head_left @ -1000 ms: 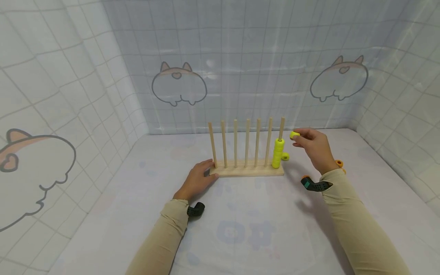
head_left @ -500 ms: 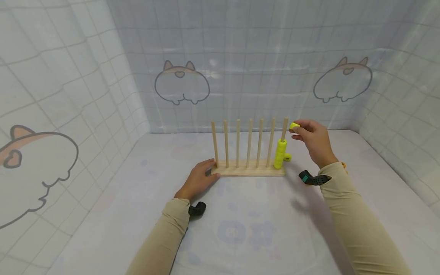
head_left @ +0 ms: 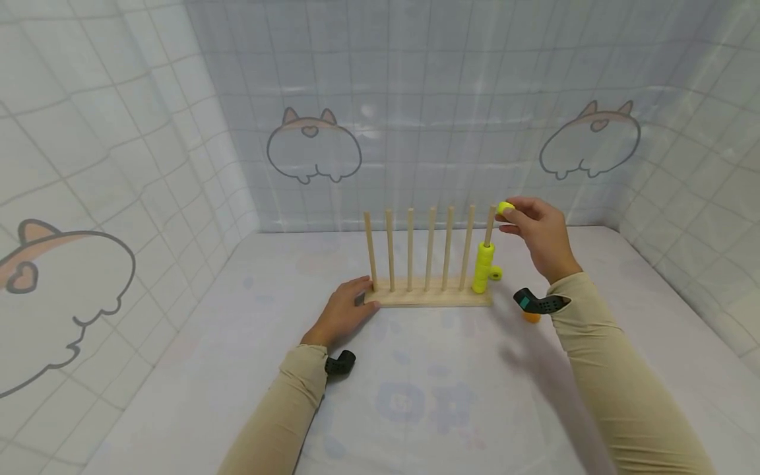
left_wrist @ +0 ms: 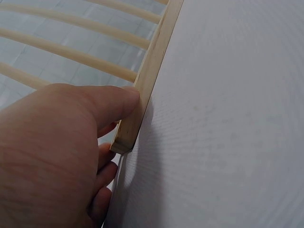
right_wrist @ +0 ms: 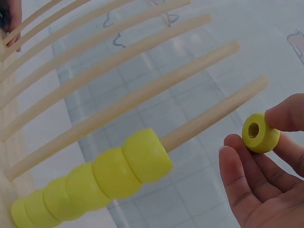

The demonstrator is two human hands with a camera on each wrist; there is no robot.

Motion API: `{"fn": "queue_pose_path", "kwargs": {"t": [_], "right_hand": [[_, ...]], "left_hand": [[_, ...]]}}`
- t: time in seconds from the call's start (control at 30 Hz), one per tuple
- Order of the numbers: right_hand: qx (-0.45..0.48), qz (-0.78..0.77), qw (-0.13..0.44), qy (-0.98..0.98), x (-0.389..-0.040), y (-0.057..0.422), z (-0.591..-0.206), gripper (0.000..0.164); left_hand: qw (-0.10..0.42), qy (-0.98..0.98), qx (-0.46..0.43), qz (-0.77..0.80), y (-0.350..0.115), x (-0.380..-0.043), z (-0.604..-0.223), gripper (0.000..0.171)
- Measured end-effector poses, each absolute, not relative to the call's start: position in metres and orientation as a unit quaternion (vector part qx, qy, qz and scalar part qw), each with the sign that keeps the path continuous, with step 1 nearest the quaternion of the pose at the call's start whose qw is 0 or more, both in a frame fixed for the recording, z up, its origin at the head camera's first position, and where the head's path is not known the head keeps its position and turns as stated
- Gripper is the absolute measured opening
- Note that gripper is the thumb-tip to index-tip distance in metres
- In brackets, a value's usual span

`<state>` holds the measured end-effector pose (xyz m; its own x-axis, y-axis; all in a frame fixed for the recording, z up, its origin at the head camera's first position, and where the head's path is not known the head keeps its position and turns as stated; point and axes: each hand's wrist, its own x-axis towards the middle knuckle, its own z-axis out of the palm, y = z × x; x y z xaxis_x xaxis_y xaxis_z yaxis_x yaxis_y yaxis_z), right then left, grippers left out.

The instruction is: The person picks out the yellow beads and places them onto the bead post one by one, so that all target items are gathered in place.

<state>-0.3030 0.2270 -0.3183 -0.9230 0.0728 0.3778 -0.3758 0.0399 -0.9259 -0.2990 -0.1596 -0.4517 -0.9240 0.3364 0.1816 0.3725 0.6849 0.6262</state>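
A wooden rack with a row of upright pegs stands on the table. Its rightmost peg carries a stack of several yellow beads, and the peg's upper part is bare. My right hand pinches one yellow bead between thumb and fingers, beside the tip of that peg; the bead's hole shows in the right wrist view. At the rack's left end, my left hand grips the base, with the thumb on its front edge and the fingers partly hidden behind it.
One loose yellow bead lies just right of the stack. An orange bead sits on the table under the right wrist, partly covered by the wrist camera. A tiled-pattern wall sheet rises behind the rack.
My right hand has risen and moved slightly left with the yellow bead, from beside the stack to the peg's tip. The left hand stays on the base.
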Motion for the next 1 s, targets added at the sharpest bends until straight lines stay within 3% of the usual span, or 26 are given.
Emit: {"fn": "queue_pose_path", "kwargs": {"t": [0.6, 1.0], "right_hand": [[0.123, 0.706, 0.168, -0.677, -0.304, 0.218, -0.303, 0.036], [0.136, 0.640, 0.184, -0.734, -0.300, 0.210, -0.295, 0.034]], "left_hand": [[0.027, -0.922, -0.196, -0.334, -0.159, -0.301, -0.452, 0.057], [0.029, -0.922, -0.196, -0.332, -0.159, -0.299, -0.449, 0.056]]}}
